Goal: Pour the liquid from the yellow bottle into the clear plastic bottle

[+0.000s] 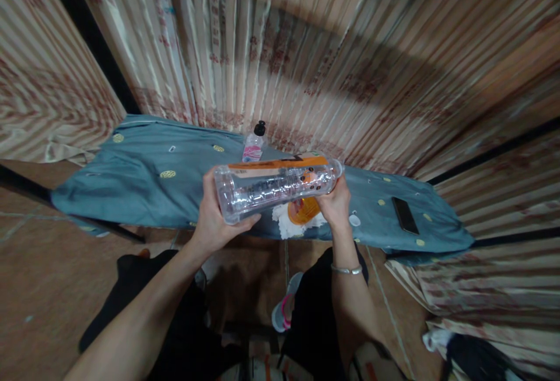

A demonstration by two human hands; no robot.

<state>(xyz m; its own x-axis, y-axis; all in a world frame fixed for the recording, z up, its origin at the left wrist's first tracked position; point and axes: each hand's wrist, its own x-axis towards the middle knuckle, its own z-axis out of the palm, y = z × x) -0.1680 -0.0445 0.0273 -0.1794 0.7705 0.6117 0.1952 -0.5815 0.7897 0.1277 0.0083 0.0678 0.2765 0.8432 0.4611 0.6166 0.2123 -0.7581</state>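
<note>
Large clear bottle (275, 185), one, orange label, held on its side above a narrow cloth-covered table (153, 156); taken as clock centre, base toward 9 o'clock, neck between 2 and 3. Left hand (213, 216): grasping the base end, thumb laid along the near side, other fingers largely hidden. Right hand (336, 199): fingers wrapped about the neck end, exact fingertip placement not visible. Small bottle (254, 146), black cap, pink on its label, standing at 11 o'clock. Orange item (303, 212), partly hidden, on white paper (283, 227), just past 4 o'clock, by the near edge. Small white disc (354, 219), just short of 4. Dark phone (405, 215), between 3 and 4, well apart. Hazards, as judged: smooth, glossy plastic could slip if the left thumb eases; a squeeze could dent the wall; any liquid could run out at the neck, contents and closure being unclear; a swing of the base toward 11 could topple the small bottle; a lowered right wrist could push paper and orange item off the edge.
</note>
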